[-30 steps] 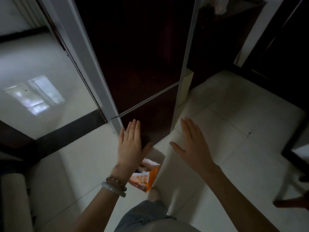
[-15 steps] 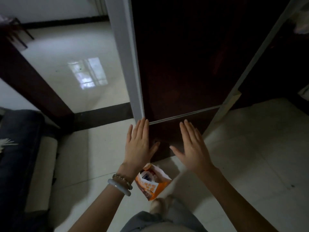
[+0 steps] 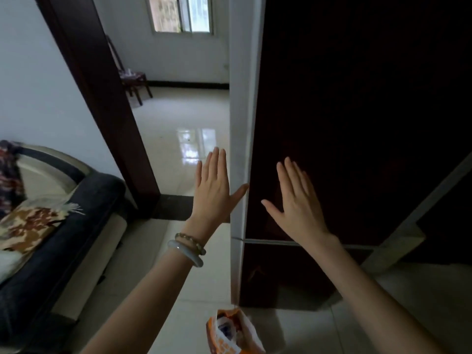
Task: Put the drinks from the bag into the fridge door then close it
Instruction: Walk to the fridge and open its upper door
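A tall fridge (image 3: 357, 111) with dark red doors and a pale grey side fills the right half of the view; its doors look closed. My left hand (image 3: 213, 187) is raised flat with fingers spread, in front of the fridge's grey left edge. My right hand (image 3: 298, 203) is also flat and spread, over the dark upper door just above the seam (image 3: 275, 242) between the doors. Neither hand holds anything. An orange and white bag (image 3: 233, 333) stands open on the floor below, at the fridge's near corner. No drinks are visible.
A dark sofa (image 3: 58, 238) with a patterned cloth lies at the left. A dark wooden door frame (image 3: 102, 103) opens onto a bright tiled room with a chair (image 3: 132, 80) and a window (image 3: 181, 14). Pale floor tiles (image 3: 408, 302) run to the right.
The view has tilted up and to the left, revealing the sofa, doorway and window. Both hands stay flat and spread and now sit higher against the fridge.
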Motion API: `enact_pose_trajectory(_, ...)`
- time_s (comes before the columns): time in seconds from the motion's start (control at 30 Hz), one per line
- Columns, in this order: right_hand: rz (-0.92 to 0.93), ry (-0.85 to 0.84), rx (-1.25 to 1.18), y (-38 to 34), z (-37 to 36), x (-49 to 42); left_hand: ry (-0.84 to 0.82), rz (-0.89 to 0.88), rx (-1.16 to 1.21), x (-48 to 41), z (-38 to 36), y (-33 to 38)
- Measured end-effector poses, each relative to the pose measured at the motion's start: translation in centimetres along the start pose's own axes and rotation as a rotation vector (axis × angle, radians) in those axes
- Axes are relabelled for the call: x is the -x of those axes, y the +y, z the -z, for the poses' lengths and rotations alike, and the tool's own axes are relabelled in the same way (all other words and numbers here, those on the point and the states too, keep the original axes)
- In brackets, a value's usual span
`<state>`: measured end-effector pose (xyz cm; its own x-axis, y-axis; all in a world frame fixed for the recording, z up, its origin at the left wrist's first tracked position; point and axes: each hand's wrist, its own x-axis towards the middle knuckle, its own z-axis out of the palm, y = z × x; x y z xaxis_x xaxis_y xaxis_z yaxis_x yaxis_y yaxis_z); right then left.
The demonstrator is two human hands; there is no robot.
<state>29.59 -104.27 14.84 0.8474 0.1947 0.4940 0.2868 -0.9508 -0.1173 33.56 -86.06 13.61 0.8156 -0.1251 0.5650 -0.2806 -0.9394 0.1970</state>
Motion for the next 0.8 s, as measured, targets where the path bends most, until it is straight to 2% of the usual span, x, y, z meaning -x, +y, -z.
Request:
enact_pose_trajectory(0.2,0.058,0.104,0.069,-0.7,2.6,-4.7,0.127,0.044,0.088,-5.6,2.3,-0.3)
enact_pose_trajectory(0.37,0.050,0.112,0.107,-1.0,3.9,-6.6,0.019,0.026,0.259,-8.3,1.9,-0.5)
enact_pose_trajectory(0.57,0.053,-0.042,0.158,-0.9,3.4,-8.2,-0.122,0.004,0.619,-9.0,1.8,0.1)
enact_pose_trajectory(0.8,0.042,-0.057,0.168,-0.7,3.5,-7.8,-0.139,0.012,0.620,-9.0,1.5,-0.7)
